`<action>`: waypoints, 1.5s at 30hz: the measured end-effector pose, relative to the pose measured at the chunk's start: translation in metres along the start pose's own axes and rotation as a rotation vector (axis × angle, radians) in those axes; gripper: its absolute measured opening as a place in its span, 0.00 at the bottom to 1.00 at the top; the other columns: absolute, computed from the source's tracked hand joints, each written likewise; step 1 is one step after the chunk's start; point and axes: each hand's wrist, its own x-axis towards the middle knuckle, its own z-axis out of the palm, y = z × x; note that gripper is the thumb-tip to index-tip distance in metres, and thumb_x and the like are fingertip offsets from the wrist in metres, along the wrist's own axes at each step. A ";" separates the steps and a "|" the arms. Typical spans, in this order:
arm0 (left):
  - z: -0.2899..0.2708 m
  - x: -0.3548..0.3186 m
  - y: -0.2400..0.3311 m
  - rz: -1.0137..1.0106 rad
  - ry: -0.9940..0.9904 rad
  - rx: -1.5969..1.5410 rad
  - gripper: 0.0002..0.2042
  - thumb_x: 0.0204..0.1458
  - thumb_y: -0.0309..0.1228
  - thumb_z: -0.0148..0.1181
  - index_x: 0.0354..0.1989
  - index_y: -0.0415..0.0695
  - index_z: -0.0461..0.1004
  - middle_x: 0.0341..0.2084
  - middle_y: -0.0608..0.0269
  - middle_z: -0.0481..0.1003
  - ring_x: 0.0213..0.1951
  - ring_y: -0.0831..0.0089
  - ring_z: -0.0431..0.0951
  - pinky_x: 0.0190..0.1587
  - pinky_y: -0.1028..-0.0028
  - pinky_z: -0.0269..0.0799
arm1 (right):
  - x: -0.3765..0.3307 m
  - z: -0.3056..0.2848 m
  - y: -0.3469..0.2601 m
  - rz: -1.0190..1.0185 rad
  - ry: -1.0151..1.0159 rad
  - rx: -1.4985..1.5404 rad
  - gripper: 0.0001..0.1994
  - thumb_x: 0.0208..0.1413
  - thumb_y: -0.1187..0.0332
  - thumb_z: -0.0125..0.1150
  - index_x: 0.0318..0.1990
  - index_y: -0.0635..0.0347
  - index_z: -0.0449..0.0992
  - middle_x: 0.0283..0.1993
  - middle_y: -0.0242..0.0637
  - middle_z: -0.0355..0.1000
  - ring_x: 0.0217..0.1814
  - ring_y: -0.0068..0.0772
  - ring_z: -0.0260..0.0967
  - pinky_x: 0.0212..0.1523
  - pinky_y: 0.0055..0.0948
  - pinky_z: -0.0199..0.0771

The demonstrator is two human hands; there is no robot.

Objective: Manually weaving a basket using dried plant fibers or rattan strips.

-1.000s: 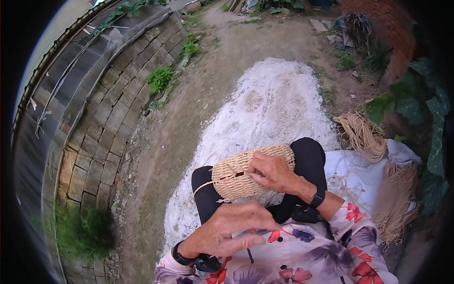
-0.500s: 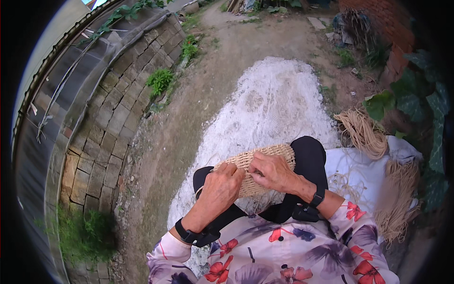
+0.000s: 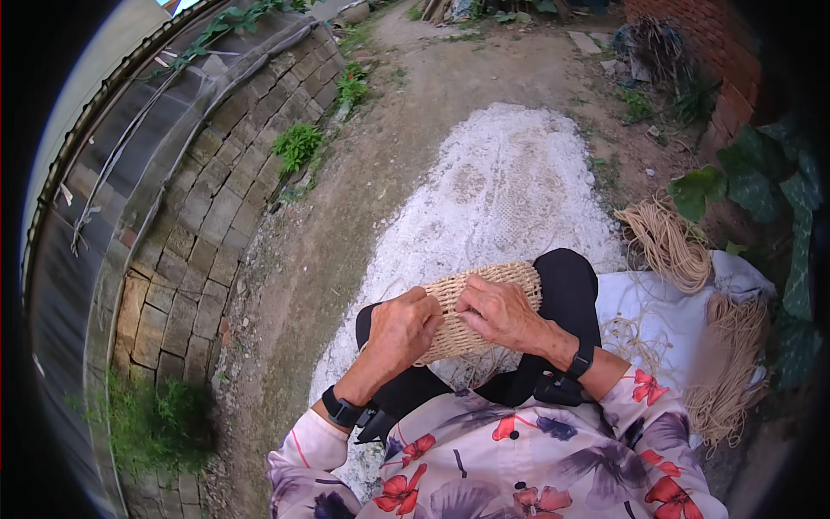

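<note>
A woven piece (image 3: 454,340) of pale straw is lying across the person's lap, bridging the dark trouser legs (image 3: 572,290). The right hand (image 3: 496,310) is holding it near the middle, thumb and fingers drawn narrowly together. The left hand (image 3: 402,324) is bending its fingers tightly over the left part — its fingertips are hiding, so I cannot tell whether it is pinching a strand. The knuckles of both hands are facing up, with a narrow gap between them. Beyond the right knee, a white sack (image 3: 635,298) is spreading out, with a coil of tan cord (image 3: 670,246) and a looser bundle (image 3: 728,381) lying beside it.
</note>
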 end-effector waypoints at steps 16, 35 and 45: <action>0.024 -0.012 -0.017 -0.098 0.104 -0.311 0.05 0.46 0.27 0.66 0.28 0.40 0.77 0.24 0.58 0.72 0.27 0.62 0.75 0.30 0.66 0.69 | 0.005 -0.012 -0.006 0.082 -0.006 0.207 0.06 0.50 0.79 0.58 0.37 0.64 0.74 0.33 0.42 0.69 0.35 0.43 0.70 0.34 0.36 0.70; 0.035 -0.070 -0.072 -0.191 0.241 -0.358 0.07 0.51 0.27 0.61 0.38 0.40 0.78 0.28 0.56 0.77 0.24 0.69 0.75 0.30 0.69 0.72 | 0.011 0.001 -0.014 -0.070 -0.100 0.026 0.06 0.51 0.80 0.58 0.36 0.60 0.76 0.31 0.42 0.66 0.31 0.45 0.70 0.31 0.39 0.69; 0.034 -0.106 -0.117 -0.611 0.164 -0.138 0.04 0.46 0.27 0.61 0.28 0.40 0.78 0.22 0.52 0.78 0.30 0.59 0.81 0.35 0.63 0.75 | 0.011 -0.001 -0.016 -0.031 -0.114 0.020 0.06 0.51 0.81 0.58 0.36 0.60 0.75 0.30 0.41 0.66 0.30 0.44 0.70 0.30 0.37 0.69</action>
